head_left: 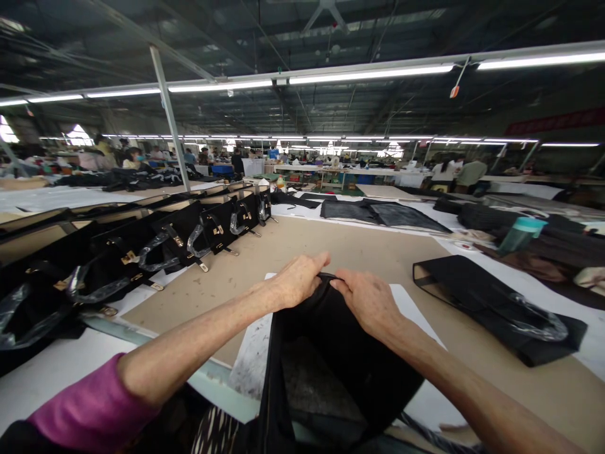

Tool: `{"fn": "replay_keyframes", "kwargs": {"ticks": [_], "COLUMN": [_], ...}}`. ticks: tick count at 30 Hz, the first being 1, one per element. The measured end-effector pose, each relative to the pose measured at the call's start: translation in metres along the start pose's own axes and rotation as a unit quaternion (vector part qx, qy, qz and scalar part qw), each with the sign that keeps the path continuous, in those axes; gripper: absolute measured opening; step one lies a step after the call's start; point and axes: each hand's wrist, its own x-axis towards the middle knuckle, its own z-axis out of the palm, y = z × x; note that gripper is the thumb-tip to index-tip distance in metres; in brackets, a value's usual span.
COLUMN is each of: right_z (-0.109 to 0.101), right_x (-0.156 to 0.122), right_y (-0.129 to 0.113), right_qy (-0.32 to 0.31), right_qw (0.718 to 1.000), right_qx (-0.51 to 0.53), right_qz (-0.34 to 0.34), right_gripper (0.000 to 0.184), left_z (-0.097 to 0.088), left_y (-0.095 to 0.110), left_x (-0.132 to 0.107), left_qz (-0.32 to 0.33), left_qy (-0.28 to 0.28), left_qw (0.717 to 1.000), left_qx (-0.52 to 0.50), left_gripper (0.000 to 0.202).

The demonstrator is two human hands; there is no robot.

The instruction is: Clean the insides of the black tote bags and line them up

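Observation:
A black fabric handbag (378, 372) stands tilted at the table's near edge, its open mouth toward me. My left hand (300, 280) pinches the far rim of the bag, fingers closed on the edge. Close beside it, my right hand (366, 296) grips the same rim, thumb and fingers pressed together on the black cloth. A small gap separates the two hands. Beneath the bag lies a white, smudged sheet (255, 353). The bag's lower part runs out of the picture at the bottom.
Rows of black handbags (137, 252) with wrapped handles and metal clasps line the left side. Another black bag (491, 302) lies on the tan board (359, 243) at right. Behind it stands a teal-lidded bottle (522, 233). Flat black pieces (382, 213) lie at the back.

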Motion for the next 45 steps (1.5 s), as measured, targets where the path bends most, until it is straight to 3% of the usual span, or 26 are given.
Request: {"fn": "replay_keyframes", "kwargs": {"ticks": [5,10,14,17,23,28,32,36,39,45], "right_z": [0.0,-0.001,0.0,0.002,-0.006,-0.026,-0.024,-0.015,-0.016,-0.017], "right_x": [0.0,0.004,0.005,0.004,0.005,0.004,-0.002,-0.01,-0.012,-0.005], "right_y": [-0.002,-0.003,-0.002,-0.004,-0.021,-0.028,-0.024,-0.019,-0.017,-0.013], "right_qy": [0.012,-0.02,-0.018,-0.028,-0.049,-0.15,-0.142,-0.104,-0.111,-0.105], "right_qw": [1.0,0.999,0.998,1.0,0.997,0.988,0.989,0.994,0.993,0.991], "right_qx": [-0.015,0.029,0.04,0.002,-0.052,-0.001,0.019,0.025,0.048,0.079], "right_qz": [-0.001,-0.019,-0.035,-0.008,-0.012,-0.038,-0.046,-0.033,-0.013,0.0], "right_gripper": [0.027,0.025,0.019,0.022,0.017,0.009,0.014,0.015,0.016,0.018], "left_z": [0.002,-0.002,-0.006,-0.009,-0.025,-0.017,-0.006,-0.008,-0.013,-0.016], "left_y": [-0.012,-0.015,-0.006,-0.005,-0.041,-0.041,-0.029,-0.028,-0.032,-0.035], "left_x": [-0.003,-0.005,-0.013,-0.018,-0.002,0.008,-0.005,-0.023,-0.033,-0.039], "left_qz": [-0.051,-0.053,-0.047,-0.022,0.04,-0.031,-0.093,-0.055,-0.032,0.062], "left_qy": [-0.013,-0.042,-0.015,0.012,-0.037,-0.029,0.012,0.067,0.086,0.076], "left_qw": [0.999,0.997,0.999,1.0,0.998,0.999,0.996,0.991,0.984,0.986], "left_qx": [-0.003,-0.043,-0.009,0.019,-0.02,0.031,0.004,-0.1,-0.154,-0.137], "left_gripper": [0.014,0.021,0.008,0.017,0.015,0.019,0.025,0.025,0.019,0.013]}}
